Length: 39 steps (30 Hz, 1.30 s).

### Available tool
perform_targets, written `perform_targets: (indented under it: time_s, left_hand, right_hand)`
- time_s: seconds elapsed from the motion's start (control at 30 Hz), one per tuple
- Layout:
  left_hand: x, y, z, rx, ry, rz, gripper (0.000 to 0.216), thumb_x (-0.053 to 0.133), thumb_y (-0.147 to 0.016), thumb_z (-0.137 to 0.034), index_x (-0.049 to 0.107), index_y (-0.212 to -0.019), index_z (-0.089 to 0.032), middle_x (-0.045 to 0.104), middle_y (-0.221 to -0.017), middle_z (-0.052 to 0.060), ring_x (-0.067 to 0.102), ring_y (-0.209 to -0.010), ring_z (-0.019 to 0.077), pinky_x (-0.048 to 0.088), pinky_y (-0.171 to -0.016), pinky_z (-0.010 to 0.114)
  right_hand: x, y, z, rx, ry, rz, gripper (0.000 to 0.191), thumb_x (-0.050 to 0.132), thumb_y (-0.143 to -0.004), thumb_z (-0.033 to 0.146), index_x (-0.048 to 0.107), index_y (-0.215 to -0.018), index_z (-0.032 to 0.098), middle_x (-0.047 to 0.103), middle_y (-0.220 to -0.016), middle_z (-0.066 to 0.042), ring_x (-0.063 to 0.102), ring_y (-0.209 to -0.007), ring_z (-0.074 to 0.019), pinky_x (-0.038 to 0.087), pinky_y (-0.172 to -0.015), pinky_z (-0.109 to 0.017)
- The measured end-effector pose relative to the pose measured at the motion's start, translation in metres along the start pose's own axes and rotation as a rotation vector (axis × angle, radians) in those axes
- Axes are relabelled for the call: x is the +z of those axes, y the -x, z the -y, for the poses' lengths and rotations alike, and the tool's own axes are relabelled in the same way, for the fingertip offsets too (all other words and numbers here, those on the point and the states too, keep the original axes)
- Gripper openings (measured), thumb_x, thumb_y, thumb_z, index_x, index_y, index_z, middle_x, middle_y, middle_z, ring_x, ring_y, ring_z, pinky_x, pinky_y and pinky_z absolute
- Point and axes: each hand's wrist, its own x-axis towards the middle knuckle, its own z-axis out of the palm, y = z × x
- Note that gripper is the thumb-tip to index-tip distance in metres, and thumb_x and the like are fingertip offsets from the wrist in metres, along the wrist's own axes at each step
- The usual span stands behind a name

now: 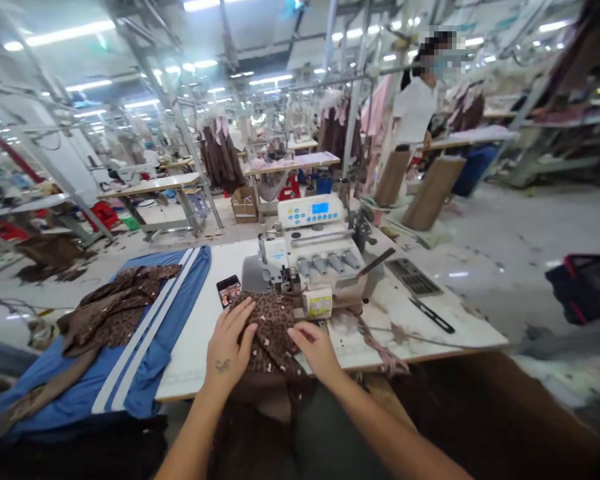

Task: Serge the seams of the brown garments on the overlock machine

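A brown patterned fabric piece (267, 327) lies at the front of a white overlock sewing machine (310, 233), one edge up near the presser foot, and hangs over the table edge towards my lap. My left hand (230, 340) rests flat on the fabric's left side with its fingers stretched out. At the right edge, my right hand (313, 343) pinches the fabric between thumb and fingers. Just beyond my left fingertips a phone (229, 291) with a lit screen lies on the table.
On the left, more brown patterned fabric (115, 307) lies on a blue cloth with white stripes (180, 313). Black thread snips (433, 315) and a dark tray (414, 277) are on the table's right side. Thread cones (433, 193) stand behind. A person (415, 107) stands at the back right.
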Motion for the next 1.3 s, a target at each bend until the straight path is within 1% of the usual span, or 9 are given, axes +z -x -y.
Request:
perform_targets:
  time_s: [0.17,0.27,0.4,0.53,0.6,0.8,0.93,1.13,1.3]
  left_hand:
    - [-0.02,-0.008,0.015,-0.139,0.164,0.102,0.042,0.058,-0.101,-0.042,0.064,-0.142,-0.031,0.056,-0.156,0.006,0.049,-0.147,0.0264,0.034,-0.127,0.049]
    - [-0.038,0.006,0.016,-0.455,0.403,0.025,0.045,0.075,-0.089,-0.048,0.072,-0.129,-0.029,0.069,-0.138,0.008,0.066,-0.125,0.0288,0.054,-0.108,0.045]
    - [-0.054,0.023,0.002,-0.82,0.839,-0.074,0.038,0.09,-0.075,-0.043,0.077,-0.104,-0.023,0.078,-0.101,0.004,0.072,-0.085,0.0164,0.058,-0.073,0.022]
    - [-0.063,0.008,-0.017,-0.682,0.944,0.039,0.037,0.088,-0.078,-0.035,0.079,-0.113,-0.025,0.079,-0.109,0.006,0.074,-0.098,0.0182,0.06,-0.082,0.022]
    - [-0.066,-0.007,-0.023,-0.533,0.844,0.183,0.046,0.085,-0.082,-0.031,0.075,-0.127,-0.026,0.077,-0.125,0.009,0.072,-0.115,0.0224,0.059,-0.096,0.028]
    - [-0.05,-0.044,-0.038,-0.204,0.33,0.098,0.027,0.077,-0.089,-0.034,0.081,-0.115,-0.029,0.08,-0.116,0.005,0.074,-0.111,0.0219,0.06,-0.101,0.034]
    - [-0.032,-0.054,-0.043,-0.246,0.268,-0.039,0.021,0.075,-0.09,-0.038,0.083,-0.105,-0.025,0.079,-0.086,0.002,0.071,-0.066,0.0141,0.062,-0.064,0.025]
    - [-0.004,-0.059,-0.039,-0.319,0.319,0.086,0.025,0.073,-0.09,-0.039,0.081,-0.109,-0.024,0.08,-0.099,0.003,0.071,-0.063,0.0124,0.06,-0.061,0.024]
    - [0.001,-0.062,-0.033,-0.354,0.205,0.001,0.023,0.07,-0.091,-0.041,0.08,-0.101,-0.024,0.074,-0.079,0.0,0.065,-0.062,0.0133,0.049,-0.051,0.021]
  right_hand:
    - [-0.01,0.016,-0.002,-0.112,0.025,-0.078,0.039,0.07,-0.092,0.058,0.069,-0.083,0.02,0.067,-0.079,-0.004,0.061,-0.065,-0.0177,0.052,-0.059,-0.028]
    - [-0.009,0.035,0.008,-0.387,0.261,0.033,0.025,0.073,-0.096,0.047,0.073,-0.099,0.022,0.071,-0.098,-0.007,0.064,-0.074,-0.018,0.054,-0.068,-0.029]
    - [0.015,0.053,0.013,-0.486,0.477,0.327,0.071,0.083,-0.088,0.056,0.058,-0.145,0.022,0.067,-0.137,-0.014,0.064,-0.122,-0.0309,0.052,-0.105,-0.041]
    - [0.038,0.056,0.01,-0.261,0.461,0.434,0.017,0.066,-0.102,0.033,0.072,-0.11,0.019,0.077,-0.099,-0.007,0.072,-0.09,-0.0237,0.056,-0.084,-0.033]
    - [0.04,0.053,0.011,-0.121,0.308,0.419,0.023,0.056,-0.107,0.029,0.069,-0.091,0.019,0.071,-0.078,-0.001,0.066,-0.07,-0.0174,0.052,-0.068,-0.027]
    - [0.033,0.047,0.027,-0.065,0.022,0.303,0.03,0.071,-0.098,0.04,0.066,-0.122,0.023,0.073,-0.109,-0.003,0.068,-0.095,-0.0206,0.053,-0.077,-0.027]
    - [0.022,0.049,0.032,-0.183,0.104,0.127,0.036,0.05,-0.11,0.038,0.069,-0.084,0.02,0.068,-0.084,-0.004,0.065,-0.084,-0.0209,0.052,-0.081,-0.033]
    - [-0.006,0.042,0.017,-0.192,0.17,-0.089,0.023,0.058,-0.106,0.035,0.075,-0.1,0.02,0.06,-0.132,-0.012,0.059,-0.122,-0.0256,0.05,-0.097,-0.034]
    - [-0.004,0.034,0.0,-0.068,0.258,0.25,0.035,0.067,-0.101,0.037,0.063,-0.072,0.018,0.051,-0.065,0.005,0.05,-0.063,-0.0131,0.033,-0.057,-0.024]
